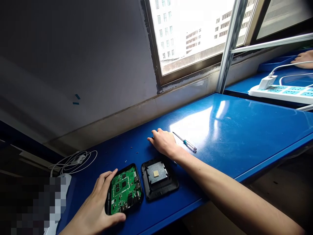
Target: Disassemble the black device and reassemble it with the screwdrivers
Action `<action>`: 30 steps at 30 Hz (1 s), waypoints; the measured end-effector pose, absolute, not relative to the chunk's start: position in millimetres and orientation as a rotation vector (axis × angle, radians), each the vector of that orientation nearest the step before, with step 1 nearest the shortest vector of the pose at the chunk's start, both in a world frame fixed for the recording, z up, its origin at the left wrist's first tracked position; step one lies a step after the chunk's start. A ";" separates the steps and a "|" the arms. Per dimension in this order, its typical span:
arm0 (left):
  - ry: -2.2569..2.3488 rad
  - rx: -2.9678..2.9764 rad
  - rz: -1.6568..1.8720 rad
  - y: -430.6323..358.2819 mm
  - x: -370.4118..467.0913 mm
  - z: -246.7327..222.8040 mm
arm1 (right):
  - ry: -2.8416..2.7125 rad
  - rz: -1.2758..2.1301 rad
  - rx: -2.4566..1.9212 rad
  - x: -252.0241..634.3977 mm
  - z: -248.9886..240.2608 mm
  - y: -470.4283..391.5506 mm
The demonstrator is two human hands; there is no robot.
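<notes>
A black case half with a green circuit board (124, 187) lies on the blue table, and my left hand (101, 195) grips its left side, fingers at the top corner and thumb at the bottom. Just right of it rests the other black case half (160, 192), bearing a metal plate (160, 169) with a small pale square pad. My right hand (163, 141) is beyond that half, over the table, fingers curled; what it holds, if anything, is hidden. A screwdriver (189, 145) with a clear and teal handle lies to its right. Several tiny screws (125, 161) are scattered beyond the board.
A coiled white cable (79, 159) sits at the table's left end. On the blue table (256, 130), light reflects from the window. Behind a metal post (227, 62) are a white power strip (281, 93) with a charger and another person's hand (303, 59).
</notes>
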State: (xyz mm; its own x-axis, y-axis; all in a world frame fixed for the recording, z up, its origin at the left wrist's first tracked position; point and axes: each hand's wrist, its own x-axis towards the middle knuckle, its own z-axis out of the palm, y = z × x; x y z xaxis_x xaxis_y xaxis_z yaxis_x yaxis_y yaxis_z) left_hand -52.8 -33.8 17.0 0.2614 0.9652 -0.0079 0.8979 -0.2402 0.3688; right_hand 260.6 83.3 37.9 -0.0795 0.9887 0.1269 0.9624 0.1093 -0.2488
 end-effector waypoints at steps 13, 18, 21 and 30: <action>1.427 2.377 0.292 -10.9 -37.8 10.7 | -2.254 0.018 -1.377 253.0 48.1 74.1; 1.319 2.403 0.318 -11.7 -48.8 8.1 | -2.526 0.163 -0.977 243.4 47.5 56.2; 1.295 2.414 0.310 -10.6 -49.6 11.2 | -2.630 0.236 -0.973 241.1 49.5 47.2; 1.287 2.312 0.263 -1.3 -46.9 18.3 | -2.791 0.416 -1.113 245.8 58.8 29.1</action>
State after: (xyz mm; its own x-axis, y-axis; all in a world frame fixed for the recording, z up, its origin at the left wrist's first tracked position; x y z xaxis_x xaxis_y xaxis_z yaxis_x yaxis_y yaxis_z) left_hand -46.9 -1.3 18.3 0.5397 0.8396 -0.0624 0.7479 -0.4441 0.4934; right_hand 245.8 29.1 58.8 -0.7256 0.6881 -0.0010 0.6585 0.6939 -0.2913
